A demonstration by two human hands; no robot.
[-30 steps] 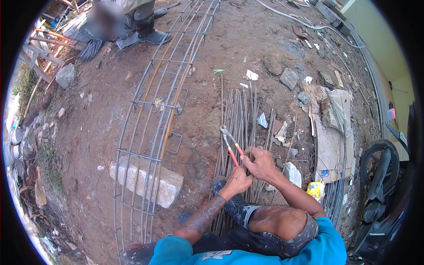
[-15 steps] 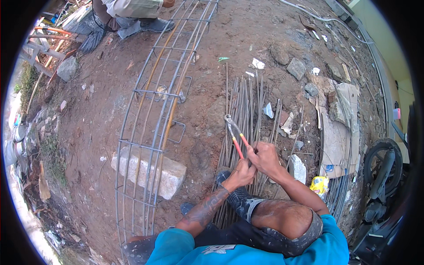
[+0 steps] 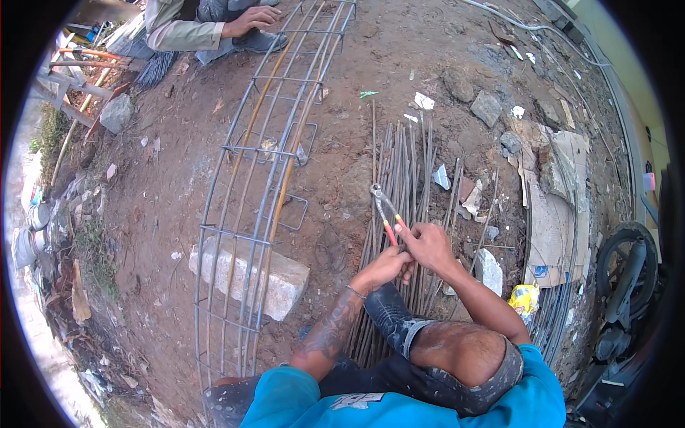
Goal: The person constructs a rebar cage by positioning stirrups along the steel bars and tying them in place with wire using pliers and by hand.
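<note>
My left hand and my right hand are closed round the handles of a pair of pincers, close together in front of my knee. The pincers have red-and-yellow grips and a rounded metal head pointing away from me. Their handles stand a little apart, and my fingers cover the lower ends. Whether the jaws hold anything is too small to tell. Beneath them a bundle of thin steel rods lies on the dirt, running back between my legs. To the left stretches a long rebar cage with cross ties.
A pale concrete block lies under the cage. At the far left, another person's hand is beside the cage. On the right are stones, flattened cardboard, a yellow packet and a motorbike wheel.
The other person's hand and sleeve have come further into view beside the cage. Less of the pincers' red grips shows above my hands. The whole view has shifted slightly.
</note>
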